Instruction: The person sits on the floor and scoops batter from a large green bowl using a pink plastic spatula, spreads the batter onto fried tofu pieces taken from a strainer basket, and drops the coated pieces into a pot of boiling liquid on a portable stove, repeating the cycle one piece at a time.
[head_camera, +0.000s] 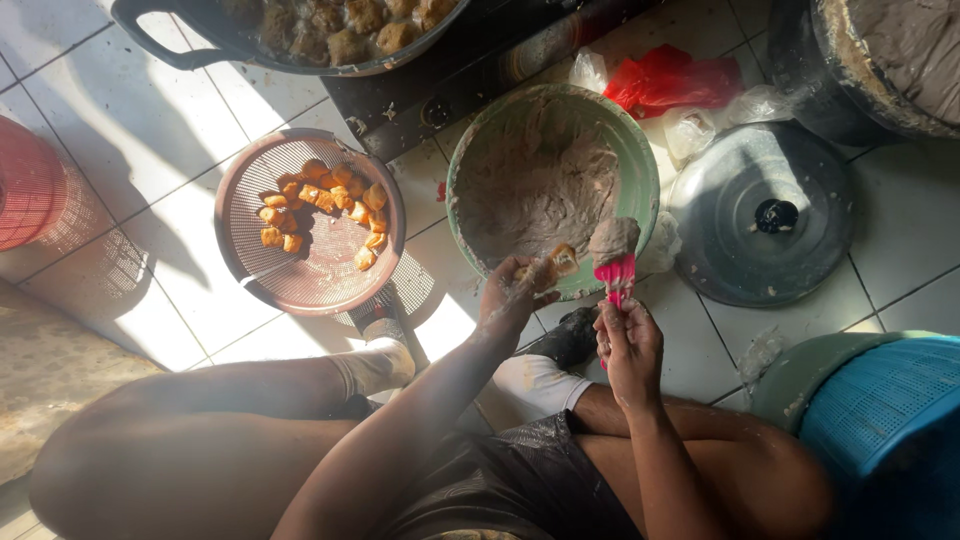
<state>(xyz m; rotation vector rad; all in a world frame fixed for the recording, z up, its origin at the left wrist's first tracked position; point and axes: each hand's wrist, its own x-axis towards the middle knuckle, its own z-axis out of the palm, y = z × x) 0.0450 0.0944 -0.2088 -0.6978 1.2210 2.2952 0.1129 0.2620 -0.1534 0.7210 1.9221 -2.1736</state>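
My left hand (512, 292) holds a golden fried tofu puff (560, 260) at the near rim of a green bowl (640, 150) filled with greyish-brown paste (535, 190). My right hand (628, 345) grips a pink spatula (615, 272) upright, its blade loaded with a lump of the paste, just right of the puff. To the left, a brown round strainer (250, 250) holds several more tofu puffs (320, 205). I sit on the tiled floor with my knees spread.
A dark wok (200, 45) of fried pieces sits on a stove at the top. A round metal lid (760, 215) lies right of the bowl, beside plastic bags (665, 85). A red basket (30, 185) stands far left, a blue basket (890, 420) at lower right.
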